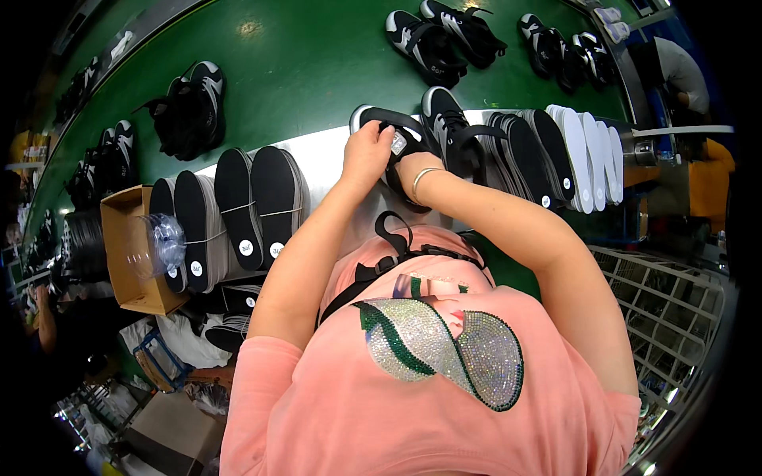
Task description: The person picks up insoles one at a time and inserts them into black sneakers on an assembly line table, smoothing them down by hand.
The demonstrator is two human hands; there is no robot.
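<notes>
I see the left hand (368, 152) pinching a black shoe (412, 143), while the right hand (416, 169) is partly inside it, fingers hidden, so I cannot tell their grip.

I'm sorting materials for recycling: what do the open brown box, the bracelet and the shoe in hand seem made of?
Box: probably cardboard, given its matte brown walls. Bracelet: likely metal, judging by its pale shine. Shoe: dull black upper, perhaps textile or synthetic; smooth pale toe edge, possibly rubber.
</notes>
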